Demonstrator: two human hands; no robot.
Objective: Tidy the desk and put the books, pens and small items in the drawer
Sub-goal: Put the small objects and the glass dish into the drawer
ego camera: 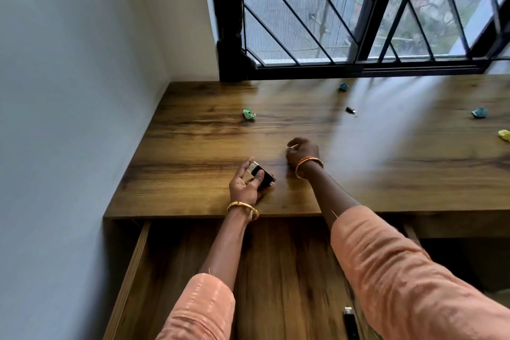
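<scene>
My left hand [246, 186] lies palm up near the desk's front edge and holds a small black and silver device [261, 175] between thumb and fingers. My right hand [302, 153] hovers over the wooden desk [193, 146] a little further back, fingers curled; something small and pale shows at its fingertips, too small to name. Below the desk the drawer [132, 270] stands pulled out, with a black object [350, 321] lying near its right side. A small black item [350, 110] rests further back on the desk.
Crumpled paper balls lie scattered: a green one [249, 114] at left, a teal one [343, 86] by the window, another teal one [479, 112] and a yellow one [504, 135] at right. A wall bounds the desk's left side; a barred window [358, 22] stands behind.
</scene>
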